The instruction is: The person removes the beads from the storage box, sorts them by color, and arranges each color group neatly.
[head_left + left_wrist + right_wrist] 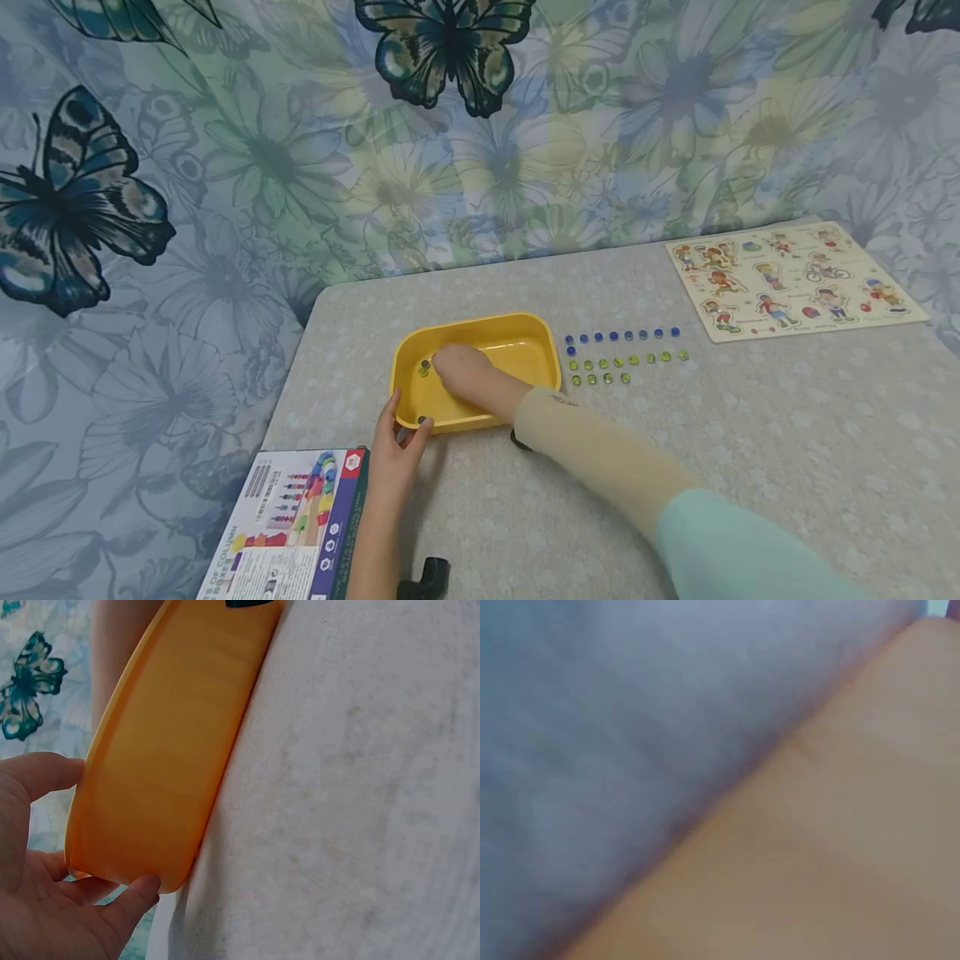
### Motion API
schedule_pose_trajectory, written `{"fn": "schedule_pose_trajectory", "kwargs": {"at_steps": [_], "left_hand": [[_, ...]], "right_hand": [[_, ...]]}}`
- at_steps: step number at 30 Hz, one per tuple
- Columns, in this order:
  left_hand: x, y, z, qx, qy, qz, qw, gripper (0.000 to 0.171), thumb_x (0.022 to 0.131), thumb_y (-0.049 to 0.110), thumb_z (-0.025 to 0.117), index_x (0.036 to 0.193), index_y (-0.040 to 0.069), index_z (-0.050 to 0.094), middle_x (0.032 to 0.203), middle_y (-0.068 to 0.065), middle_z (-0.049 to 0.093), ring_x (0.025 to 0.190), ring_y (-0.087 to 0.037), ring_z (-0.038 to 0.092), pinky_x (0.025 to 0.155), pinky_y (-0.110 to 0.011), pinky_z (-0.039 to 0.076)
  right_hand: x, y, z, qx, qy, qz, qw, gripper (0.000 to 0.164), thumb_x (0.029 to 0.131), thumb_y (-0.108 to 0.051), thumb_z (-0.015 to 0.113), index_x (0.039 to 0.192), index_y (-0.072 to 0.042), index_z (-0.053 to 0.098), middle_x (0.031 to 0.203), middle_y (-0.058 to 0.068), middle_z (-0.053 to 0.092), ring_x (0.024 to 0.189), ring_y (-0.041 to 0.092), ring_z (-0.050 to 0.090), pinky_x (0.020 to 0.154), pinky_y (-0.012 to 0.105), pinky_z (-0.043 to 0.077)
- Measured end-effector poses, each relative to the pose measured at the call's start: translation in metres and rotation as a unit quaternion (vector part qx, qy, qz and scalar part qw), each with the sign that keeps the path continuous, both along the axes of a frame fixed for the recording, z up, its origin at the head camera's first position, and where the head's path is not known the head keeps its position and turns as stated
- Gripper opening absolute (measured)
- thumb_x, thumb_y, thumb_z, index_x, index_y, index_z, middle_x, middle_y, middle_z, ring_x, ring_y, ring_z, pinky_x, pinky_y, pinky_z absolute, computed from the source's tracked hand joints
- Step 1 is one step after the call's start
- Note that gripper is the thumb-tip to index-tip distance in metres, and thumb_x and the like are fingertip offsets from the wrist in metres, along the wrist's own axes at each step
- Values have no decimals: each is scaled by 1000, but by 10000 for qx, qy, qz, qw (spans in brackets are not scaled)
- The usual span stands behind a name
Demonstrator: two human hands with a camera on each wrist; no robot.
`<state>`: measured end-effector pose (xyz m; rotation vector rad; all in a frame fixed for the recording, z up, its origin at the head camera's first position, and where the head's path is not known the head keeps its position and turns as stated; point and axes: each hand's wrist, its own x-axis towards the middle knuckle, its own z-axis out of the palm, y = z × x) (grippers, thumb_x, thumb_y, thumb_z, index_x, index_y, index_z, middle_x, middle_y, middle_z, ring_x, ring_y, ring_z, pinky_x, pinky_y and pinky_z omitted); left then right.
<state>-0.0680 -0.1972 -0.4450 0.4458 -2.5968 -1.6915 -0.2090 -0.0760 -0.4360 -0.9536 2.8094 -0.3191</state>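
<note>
A shallow yellow plastic tray (517, 332) lies on the table. My left hand (396, 446) grips its near left corner, thumb at the rim. The left wrist view shows the fingers (133, 904) of this hand against the tray's end wall (142, 772). Reaching over the near rim, my right hand (467, 372) is down inside the tray, with its fingertips hidden below it; I cannot tell whether they hold anything. Small green and dark pieces (424, 367) lie just left of it, and a dark piece (422, 420) sits in the near left corner. The right wrist view is blurred.
Right of the tray, small blue pieces (613, 336) and green pieces (618, 362) lie in rows. A board with pictures of children (798, 279) is at the back right. A printed box (288, 525) stands at the near left, beside a black object (429, 578).
</note>
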Motion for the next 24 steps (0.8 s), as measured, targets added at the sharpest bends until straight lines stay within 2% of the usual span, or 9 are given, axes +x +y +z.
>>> {"fn": "schedule_pose_trajectory", "kwargs": {"at_steps": [4,8,15,24], "left_hand": [[-1,1,1,-96,-77,-14,9999,74,89,36,62,149,28,21,153,-3,21,134,-28,33,103,-38,37],[-4,1,1,-176,-117,19,9998,73,89,35,62,149,29,20,153,-2,21,134,-27,33,103,-38,37],[-5,2,-1,-93,-31,-28,9999,74,88,36,63,149,28,21,153,-3,21,134,-27,33,103,-39,37],[-1,0,-2,-122,-82,21,9999,75,88,42,62,149,27,21,153,-3,22,133,-27,33,104,-40,36]], "right_hand": [[5,21,7,-698,-416,-73,9967,14,87,-9,59,98,-10,68,94,-1,64,84,12,57,76,25,50],[10,46,21,-1232,-550,-122,9908,18,87,-14,63,103,-10,68,98,-1,65,90,12,58,83,27,49],[16,89,36,-1708,-365,-160,9845,14,85,-15,67,98,-10,68,89,-2,62,79,11,56,73,24,49],[33,157,52,-2387,-430,-378,9694,15,84,-14,68,99,-8,68,88,-3,62,78,11,56,68,23,50]]}}
